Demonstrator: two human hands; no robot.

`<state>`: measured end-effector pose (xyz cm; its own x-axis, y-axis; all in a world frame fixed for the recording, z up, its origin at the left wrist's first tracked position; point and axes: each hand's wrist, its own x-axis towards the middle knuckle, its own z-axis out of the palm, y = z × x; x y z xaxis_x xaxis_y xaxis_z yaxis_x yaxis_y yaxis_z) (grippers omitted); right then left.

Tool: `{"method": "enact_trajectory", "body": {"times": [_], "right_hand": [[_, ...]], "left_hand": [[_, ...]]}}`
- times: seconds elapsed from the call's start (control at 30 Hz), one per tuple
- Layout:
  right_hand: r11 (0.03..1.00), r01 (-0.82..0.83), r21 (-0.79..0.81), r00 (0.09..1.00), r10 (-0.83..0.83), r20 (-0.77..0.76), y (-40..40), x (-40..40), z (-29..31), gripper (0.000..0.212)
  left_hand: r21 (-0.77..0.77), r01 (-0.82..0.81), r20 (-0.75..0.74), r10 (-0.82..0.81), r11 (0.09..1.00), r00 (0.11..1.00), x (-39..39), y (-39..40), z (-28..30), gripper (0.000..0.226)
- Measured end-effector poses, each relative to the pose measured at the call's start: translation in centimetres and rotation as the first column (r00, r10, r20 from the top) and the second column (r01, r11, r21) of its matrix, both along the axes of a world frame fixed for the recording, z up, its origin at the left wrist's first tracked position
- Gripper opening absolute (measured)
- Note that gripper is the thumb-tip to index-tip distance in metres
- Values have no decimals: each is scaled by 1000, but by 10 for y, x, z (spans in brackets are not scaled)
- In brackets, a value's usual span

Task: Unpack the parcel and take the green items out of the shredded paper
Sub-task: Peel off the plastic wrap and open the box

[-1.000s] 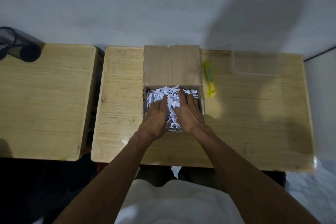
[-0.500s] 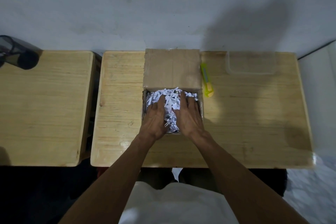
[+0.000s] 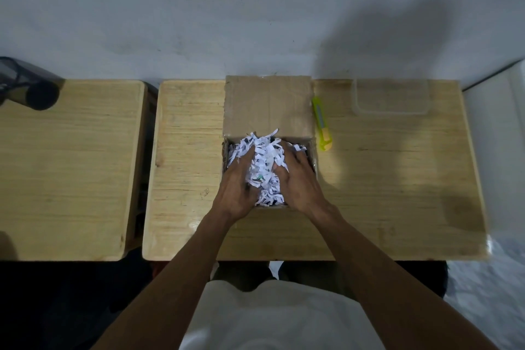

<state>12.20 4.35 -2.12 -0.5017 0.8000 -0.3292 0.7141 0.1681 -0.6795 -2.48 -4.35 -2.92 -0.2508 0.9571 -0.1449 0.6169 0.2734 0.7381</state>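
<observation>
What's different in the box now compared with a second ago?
Both hands have dug deeper into the shredded paper: the left hand and right hand now have their fingers buried, heaping strips up between them and against the open flap. A small green speck shows in the heap. Nothing has been lifted out. The box, the yellow-green cutter and the clear container stayed put.

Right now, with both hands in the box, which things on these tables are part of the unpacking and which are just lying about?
In the job:
- cardboard box, flap open
- shredded paper filling it
- left hand and right hand, both dug into the paper
- a small green glint between the hands, possibly an item

Lying about:
- yellow-green utility knife
- clear plastic container
- dark object, far left
</observation>
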Motion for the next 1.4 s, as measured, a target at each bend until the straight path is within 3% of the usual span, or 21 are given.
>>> {"method": "enact_trajectory", "body": {"times": [0.2, 0.43, 0.7, 0.83, 1.03, 1.23, 1.4], "right_hand": [[998, 58, -34, 998, -59, -35, 1, 2, 0, 51], [996, 90, -21, 987, -92, -130, 0, 0, 4, 43], [988, 152, 10, 967, -146, -209, 1, 1, 2, 39], [982, 186, 4, 955, -180, -236, 2, 0, 5, 37], [976, 214, 49, 952, -197, -235, -1, -6, 2, 48], [960, 263, 91, 955, -246, -165, -6, -10, 5, 53], [952, 264, 157, 958, -239, -158, -8, -10, 10, 61]], "left_hand": [[3, 0, 35, 0, 1000, 999, -2, -2, 6, 77], [61, -112, 229, 95, 992, 969, -4, -8, 0, 70], [156, -229, 352, 162, 961, 922, 1, 0, 6, 52], [117, -281, 426, 207, 953, 881, 4, 7, 9, 41], [49, -451, 388, 399, 891, 831, 17, 16, 9, 35], [211, -510, 301, 441, 834, 846, 26, 21, 13, 43], [249, -531, 271, 469, 810, 841, 29, 24, 12, 46]]}}
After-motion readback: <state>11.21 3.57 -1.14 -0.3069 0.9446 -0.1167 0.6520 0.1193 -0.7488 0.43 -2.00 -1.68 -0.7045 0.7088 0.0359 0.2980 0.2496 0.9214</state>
